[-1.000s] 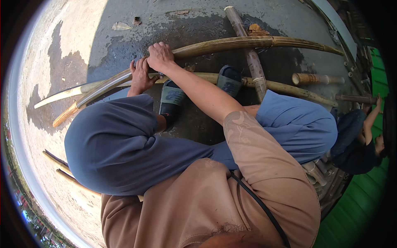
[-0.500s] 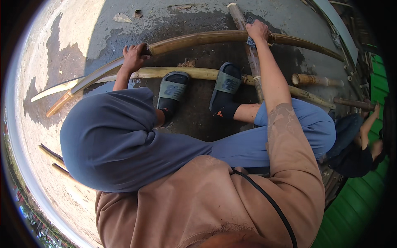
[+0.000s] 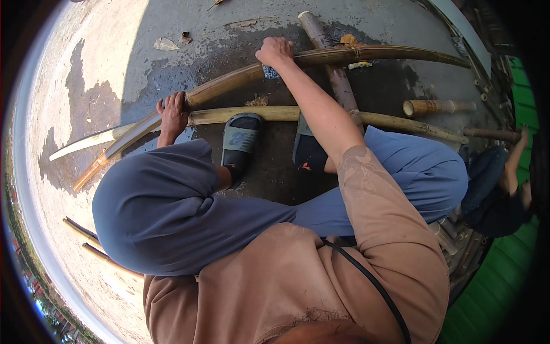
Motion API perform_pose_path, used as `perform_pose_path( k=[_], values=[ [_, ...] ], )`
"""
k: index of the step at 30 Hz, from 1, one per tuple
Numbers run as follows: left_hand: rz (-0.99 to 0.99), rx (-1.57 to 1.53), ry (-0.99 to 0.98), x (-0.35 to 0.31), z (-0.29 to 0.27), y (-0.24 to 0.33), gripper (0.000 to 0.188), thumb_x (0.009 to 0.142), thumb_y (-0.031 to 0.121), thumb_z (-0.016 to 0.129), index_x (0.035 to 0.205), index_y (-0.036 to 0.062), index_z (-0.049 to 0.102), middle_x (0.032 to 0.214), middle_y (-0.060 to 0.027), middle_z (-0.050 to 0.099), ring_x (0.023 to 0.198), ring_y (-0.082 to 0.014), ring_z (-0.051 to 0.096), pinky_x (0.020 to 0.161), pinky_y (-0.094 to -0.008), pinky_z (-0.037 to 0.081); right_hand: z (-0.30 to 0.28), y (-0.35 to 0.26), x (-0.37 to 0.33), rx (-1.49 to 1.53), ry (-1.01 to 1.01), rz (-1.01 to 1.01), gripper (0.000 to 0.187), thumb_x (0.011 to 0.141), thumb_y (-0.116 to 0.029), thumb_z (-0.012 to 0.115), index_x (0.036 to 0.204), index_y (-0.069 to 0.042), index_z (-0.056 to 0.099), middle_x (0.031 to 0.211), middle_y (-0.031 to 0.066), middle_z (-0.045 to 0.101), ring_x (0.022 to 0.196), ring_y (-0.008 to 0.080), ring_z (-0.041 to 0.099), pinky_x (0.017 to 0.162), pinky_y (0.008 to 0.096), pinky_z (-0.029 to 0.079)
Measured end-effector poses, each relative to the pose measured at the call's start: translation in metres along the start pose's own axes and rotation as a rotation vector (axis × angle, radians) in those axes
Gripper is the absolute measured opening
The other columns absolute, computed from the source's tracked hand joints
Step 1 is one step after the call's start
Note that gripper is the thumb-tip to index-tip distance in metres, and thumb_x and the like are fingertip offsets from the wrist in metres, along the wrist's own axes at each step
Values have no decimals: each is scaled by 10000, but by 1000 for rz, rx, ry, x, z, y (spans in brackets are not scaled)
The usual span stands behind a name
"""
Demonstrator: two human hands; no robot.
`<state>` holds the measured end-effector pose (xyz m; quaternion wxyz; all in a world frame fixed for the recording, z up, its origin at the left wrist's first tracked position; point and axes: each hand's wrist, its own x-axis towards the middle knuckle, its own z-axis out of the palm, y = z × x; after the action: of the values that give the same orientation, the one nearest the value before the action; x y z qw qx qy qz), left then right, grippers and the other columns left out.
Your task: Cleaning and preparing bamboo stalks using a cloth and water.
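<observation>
A long, wet, brown bamboo pole [image 3: 332,55] lies across in front of me, resting over a thicker bamboo piece [image 3: 314,28] that runs away from me. My left hand [image 3: 173,116] grips the pole near a joint toward its left part. From above, my right hand [image 3: 276,53] is closed over the pole's middle. A grey-blue, rough scrubbing pad [image 3: 270,72] shows below its fingers, pressed against the pole; the rest of the pad is hidden. Nearer my feet lies a second, paler bamboo pole [image 3: 246,114].
My sandalled foot [image 3: 240,140] stands beside the paler pole. A short bamboo length [image 3: 438,108] lies to the right. Farther right another person's arm [image 3: 518,155] reaches to a brown pole [image 3: 491,135], beside green corrugated sheeting [image 3: 487,286]. Dry leaves [image 3: 165,44] lie on wet concrete.
My right hand has slid leftward along the pole with the pad, from beside the crossing bamboo piece to the pole's middle. My left hand keeps its hold; its fingers sit slightly lower in view.
</observation>
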<state>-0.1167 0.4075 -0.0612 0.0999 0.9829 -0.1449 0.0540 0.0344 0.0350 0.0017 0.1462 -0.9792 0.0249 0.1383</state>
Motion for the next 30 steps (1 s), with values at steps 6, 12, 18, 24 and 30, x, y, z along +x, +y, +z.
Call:
perform_pose_path(
  k=[6, 12, 18, 24, 30],
  values=[
    [-246, 114, -109, -49, -28, -85, 683, 843, 175, 780, 1476, 195, 521, 1413, -52, 595, 1382, -302, 506, 1140, -706, 227, -82, 210, 2, -71, 409, 250, 404, 885, -418, 757, 1137, -105, 795, 1266, 156, 739, 1246, 338, 638, 1111, 502, 433],
    [-362, 111, -226, -26, -36, -66, 804, 765, 355, 849, 1485, 195, 528, 1459, -67, 577, 1439, -295, 473, 1135, -773, 247, -36, 117, -14, -79, 325, 20, 347, 856, -371, 749, 1039, -76, 768, 1107, 156, 765, 1113, 360, 699, 1044, 494, 489],
    [22, 18, -175, 50, -14, 85, 806, 809, 393, 847, 1509, 181, 507, 1469, -76, 581, 1418, -295, 499, 1164, -726, 266, 43, -20, -61, 259, 340, -328, 223, 828, -269, 713, 943, -77, 723, 1049, 131, 726, 1108, 348, 653, 1003, 494, 490],
    [-49, 74, -212, 20, -28, 42, 696, 894, 356, 800, 1507, 201, 509, 1455, -30, 590, 1395, -261, 527, 1164, -760, 238, 1, 74, -30, 210, 438, -124, 238, 805, -301, 793, 945, -110, 770, 1067, 149, 747, 1063, 355, 680, 953, 490, 525],
    [-308, 180, -277, 6, -38, -4, 653, 886, 303, 792, 1474, 199, 527, 1426, -5, 594, 1410, -278, 505, 1088, -888, 207, -49, 251, 9, 5, 777, 145, 261, 794, -344, 804, 918, -114, 792, 999, 127, 770, 1039, 334, 685, 996, 468, 494]
  ],
)
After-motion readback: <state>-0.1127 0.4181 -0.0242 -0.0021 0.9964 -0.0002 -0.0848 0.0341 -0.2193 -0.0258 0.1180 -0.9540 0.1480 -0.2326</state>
